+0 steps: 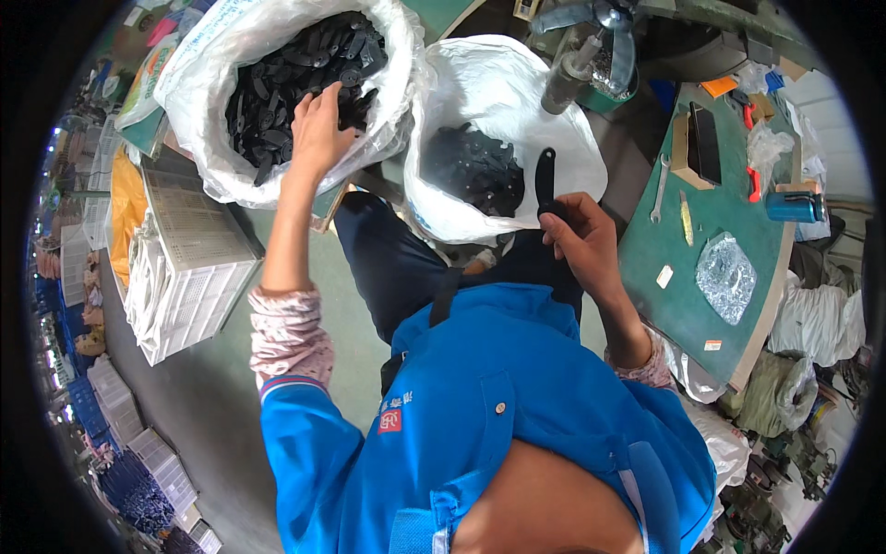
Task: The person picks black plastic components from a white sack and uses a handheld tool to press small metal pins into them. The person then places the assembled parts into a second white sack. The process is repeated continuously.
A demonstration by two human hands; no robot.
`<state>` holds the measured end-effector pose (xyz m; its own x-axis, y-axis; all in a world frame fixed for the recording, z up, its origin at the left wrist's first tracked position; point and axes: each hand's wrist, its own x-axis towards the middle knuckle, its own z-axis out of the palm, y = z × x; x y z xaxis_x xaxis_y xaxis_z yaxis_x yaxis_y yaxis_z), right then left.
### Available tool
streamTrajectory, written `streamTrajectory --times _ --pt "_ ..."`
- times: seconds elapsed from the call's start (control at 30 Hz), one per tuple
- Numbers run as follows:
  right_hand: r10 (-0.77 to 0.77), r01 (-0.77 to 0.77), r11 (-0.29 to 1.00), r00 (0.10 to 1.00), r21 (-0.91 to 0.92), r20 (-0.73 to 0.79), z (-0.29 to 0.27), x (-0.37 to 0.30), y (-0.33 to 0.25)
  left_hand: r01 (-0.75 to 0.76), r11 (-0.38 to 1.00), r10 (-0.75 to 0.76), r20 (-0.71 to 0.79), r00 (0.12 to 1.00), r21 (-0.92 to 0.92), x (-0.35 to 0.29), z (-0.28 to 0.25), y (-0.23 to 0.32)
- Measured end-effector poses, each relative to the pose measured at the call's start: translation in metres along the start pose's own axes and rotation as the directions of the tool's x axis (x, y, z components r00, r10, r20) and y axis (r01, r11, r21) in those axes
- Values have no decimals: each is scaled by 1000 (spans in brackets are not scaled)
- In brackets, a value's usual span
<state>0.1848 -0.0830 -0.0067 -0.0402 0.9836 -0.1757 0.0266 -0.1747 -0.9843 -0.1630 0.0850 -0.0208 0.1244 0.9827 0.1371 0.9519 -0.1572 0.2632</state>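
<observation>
My left hand reaches over the open white sack at the upper left, its fingers apart at the edge of a heap of small black curved pieces. Nothing shows in its grasp. My right hand is closed, thumb against fingers, on a slim black curved piece that points upward and has a small hole near its top end. That piece is held above the right rim of a second white sack. Inside this sack lies a lower heap of black pieces.
A machine with dark handles stands beyond the second sack. To the right, a green table bears a wrench, a yellow cutter, a clear plastic bag and a blue flask. White crates stand at left.
</observation>
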Motion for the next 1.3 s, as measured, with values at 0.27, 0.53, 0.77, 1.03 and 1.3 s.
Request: streamTrajectory --times 0.27,0.53,0.77,1.03,1.3 --pt "66 -66 997 998 33 8 12 -17 15 -15 940 -137 417 899 340 57 2 -10" --pt "138 -136 990 989 45 -51 10 -25 17 0 915 -189 430 883 402 72 13 -9" --pt "90 -89 994 996 -58 7 19 -18 23 -20 949 -91 334 938 315 57 16 -15" --pt "19 -18 995 1000 -103 10 19 -12 23 76 958 -156 283 946 276 52 26 -4" --pt "0 -1 975 1000 -221 -4 19 -11 22 160 889 -199 -46 979 -429 58 -15 -36"
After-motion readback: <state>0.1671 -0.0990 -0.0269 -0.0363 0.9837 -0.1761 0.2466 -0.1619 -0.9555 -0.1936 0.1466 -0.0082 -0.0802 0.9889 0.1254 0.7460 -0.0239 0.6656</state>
